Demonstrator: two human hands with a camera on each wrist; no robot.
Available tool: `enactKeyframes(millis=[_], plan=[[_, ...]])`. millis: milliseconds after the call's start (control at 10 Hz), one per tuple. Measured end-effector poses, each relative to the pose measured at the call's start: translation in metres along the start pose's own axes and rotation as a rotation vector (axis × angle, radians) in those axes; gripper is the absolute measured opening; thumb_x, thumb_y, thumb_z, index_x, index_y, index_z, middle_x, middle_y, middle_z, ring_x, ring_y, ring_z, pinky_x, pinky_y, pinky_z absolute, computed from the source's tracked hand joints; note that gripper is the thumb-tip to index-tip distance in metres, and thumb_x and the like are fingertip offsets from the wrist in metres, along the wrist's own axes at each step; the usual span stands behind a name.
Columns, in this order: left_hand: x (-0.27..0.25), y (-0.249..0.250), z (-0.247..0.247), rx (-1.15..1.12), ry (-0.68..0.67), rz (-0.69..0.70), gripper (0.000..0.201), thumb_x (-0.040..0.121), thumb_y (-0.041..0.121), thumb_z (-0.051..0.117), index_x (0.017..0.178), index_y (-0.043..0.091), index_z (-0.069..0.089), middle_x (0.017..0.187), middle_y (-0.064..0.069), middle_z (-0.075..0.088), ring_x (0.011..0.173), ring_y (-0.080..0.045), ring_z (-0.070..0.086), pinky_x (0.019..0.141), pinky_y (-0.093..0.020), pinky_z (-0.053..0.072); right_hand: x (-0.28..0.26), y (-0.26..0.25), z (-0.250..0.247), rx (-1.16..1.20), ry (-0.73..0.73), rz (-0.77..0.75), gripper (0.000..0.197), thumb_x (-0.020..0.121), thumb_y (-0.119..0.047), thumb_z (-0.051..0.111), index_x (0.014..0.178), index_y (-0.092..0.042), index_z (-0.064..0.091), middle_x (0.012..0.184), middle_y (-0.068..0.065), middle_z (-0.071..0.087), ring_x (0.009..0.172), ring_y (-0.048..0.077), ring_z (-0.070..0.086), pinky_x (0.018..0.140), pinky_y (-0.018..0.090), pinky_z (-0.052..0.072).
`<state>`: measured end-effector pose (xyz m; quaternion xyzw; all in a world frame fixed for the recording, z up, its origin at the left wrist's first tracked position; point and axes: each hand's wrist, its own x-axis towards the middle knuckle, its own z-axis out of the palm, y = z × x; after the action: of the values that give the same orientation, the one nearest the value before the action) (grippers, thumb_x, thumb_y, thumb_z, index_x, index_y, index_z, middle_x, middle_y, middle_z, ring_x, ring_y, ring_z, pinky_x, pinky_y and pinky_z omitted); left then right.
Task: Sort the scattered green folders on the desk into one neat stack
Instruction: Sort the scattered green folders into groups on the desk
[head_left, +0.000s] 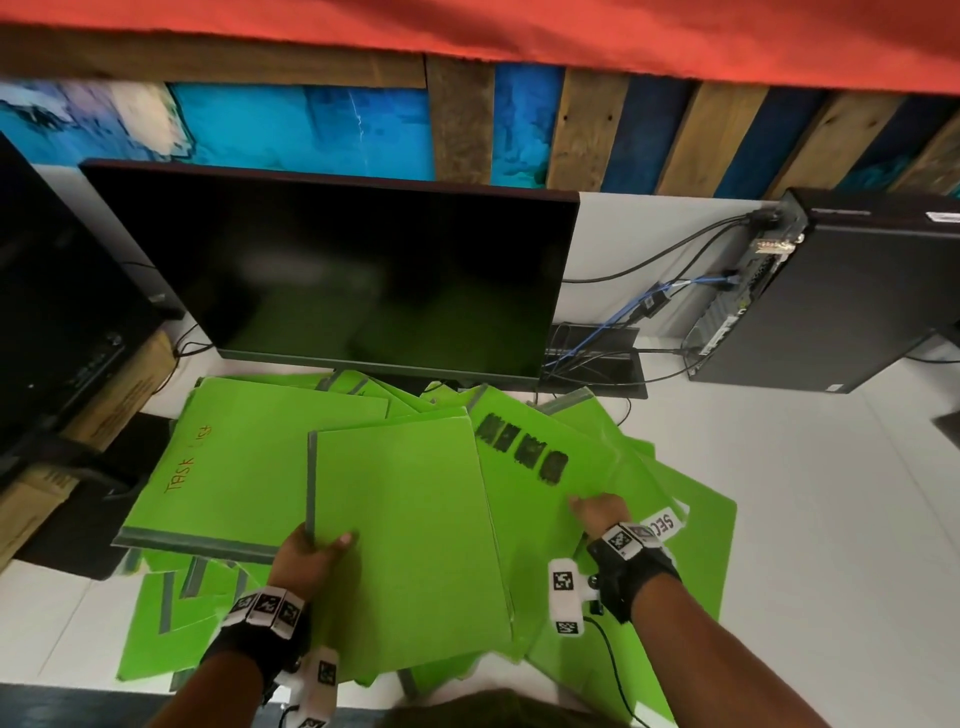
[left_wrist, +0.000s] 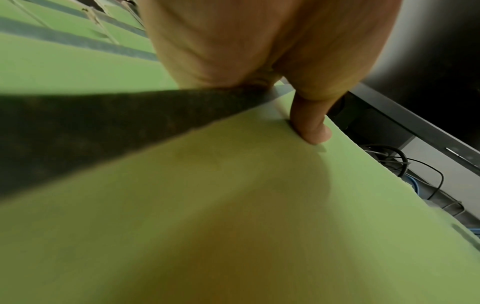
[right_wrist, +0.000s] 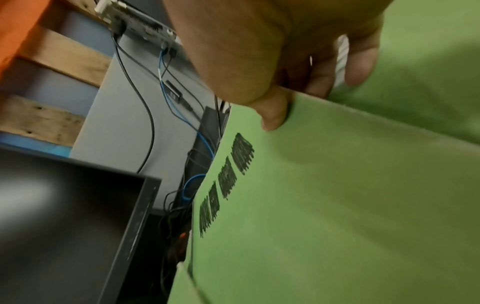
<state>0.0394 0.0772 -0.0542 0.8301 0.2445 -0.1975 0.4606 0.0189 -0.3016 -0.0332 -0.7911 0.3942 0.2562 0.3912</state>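
Left hand (head_left: 306, 558) pinches the near-left corner of the top plain folder (head_left: 410, 525), thumb on its cover; right hand (head_left: 597, 512) grips the right edge of the scribbled folder (head_left: 540, 467), thumb on top. Beyond both hands, the monitor (head_left: 332, 270) borders the pile's far edge. Bare white desk (head_left: 810, 499) lies right of the right hand. Beside the left hand lies the "TASK" folder (head_left: 234, 467). Long axis of the plain folder runs away from the person, grey spine leftward.
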Motion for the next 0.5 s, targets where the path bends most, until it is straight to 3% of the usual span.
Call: enactKeyframes(millis=[100,200,300,400,500], plan=[[-0.004,0.002,0.002,-0.018,0.004,0.012,0.043,0.080,0.024,0.075,0.112,0.000,0.059,0.105,-0.016,0.067,0.093,-0.032,0.063,0.087,-0.043,0.052,0.019,0.044,-0.017,0.058,0.158,0.104,0.036,0.093,-0.031,0.050,0.113,-0.004,0.065,0.122,0.016,0.063,0.114,0.030,0.058,0.089,0.030,0.044],[-0.006,0.004,0.003,-0.002,0.009,0.028,0.035,0.081,0.022,0.075,0.106,0.003,0.060,0.099,-0.015,0.067,0.088,-0.029,0.063,0.084,-0.041,0.053,0.026,0.075,-0.036,0.047,0.173,0.196,0.044,0.092,-0.035,0.049,0.129,-0.013,0.056,0.135,0.012,0.054,0.123,0.030,0.052,0.096,0.031,0.045],[-0.004,0.005,0.002,0.010,0.012,0.032,0.036,0.079,0.025,0.076,0.103,0.004,0.059,0.099,-0.016,0.068,0.090,-0.033,0.064,0.085,-0.045,0.053,0.000,0.069,-0.049,0.147,0.139,0.216,0.047,0.093,-0.024,0.056,0.132,0.000,0.049,0.136,0.016,0.052,0.123,0.030,0.052,0.061,0.014,0.038],[-0.002,0.004,0.002,0.044,0.009,0.025,0.041,0.078,0.029,0.077,0.104,0.002,0.060,0.101,-0.019,0.069,0.090,-0.034,0.065,0.085,-0.048,0.054,-0.002,0.066,-0.052,0.038,0.192,0.145,0.053,0.093,-0.032,0.056,0.136,-0.002,0.046,0.139,0.014,0.050,0.125,0.027,0.051,0.062,0.016,0.037],[-0.004,0.005,0.003,0.042,0.015,0.039,0.038,0.080,0.024,0.075,0.104,0.000,0.059,0.103,-0.021,0.068,0.086,-0.030,0.062,0.082,-0.041,0.052,-0.011,0.061,-0.056,-0.044,0.110,0.099,0.052,0.097,-0.041,0.045,0.143,-0.017,0.042,0.144,0.009,0.046,0.129,0.025,0.048,0.093,0.024,0.042]])
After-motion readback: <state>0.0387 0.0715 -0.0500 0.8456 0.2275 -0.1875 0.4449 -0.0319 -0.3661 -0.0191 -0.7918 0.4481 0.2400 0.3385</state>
